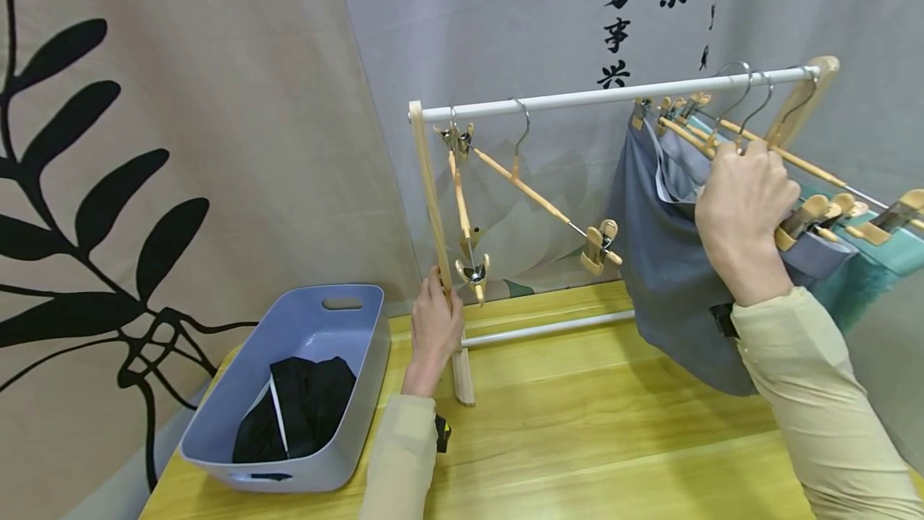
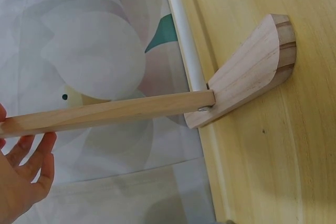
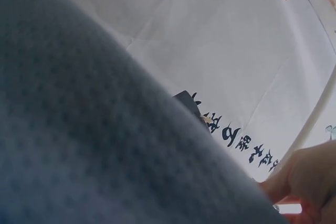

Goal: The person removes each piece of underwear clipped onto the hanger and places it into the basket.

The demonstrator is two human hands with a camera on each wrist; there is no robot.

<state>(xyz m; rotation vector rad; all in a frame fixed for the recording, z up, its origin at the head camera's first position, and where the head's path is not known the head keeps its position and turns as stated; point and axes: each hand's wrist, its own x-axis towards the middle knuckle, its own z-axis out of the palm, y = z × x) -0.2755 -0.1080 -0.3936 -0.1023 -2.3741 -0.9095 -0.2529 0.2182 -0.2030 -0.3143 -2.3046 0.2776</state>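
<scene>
My left hand holds the left wooden post of a small clothes rack, fingers on one side as the left wrist view shows. At the rack's right end my right hand has its fingers curled over a wooden clip hanger. From the hangers there hang a grey-blue garment and a teal garment. Grey-blue cloth fills much of the right wrist view, hiding part of the hand. Two bare clip hangers, one left and one right, hang near the left post.
A blue-grey plastic basket stands left of the rack, with a black garment and a white strip inside. The rack has a white top rail and lower bar. It stands on a yellow wooden table before a printed curtain.
</scene>
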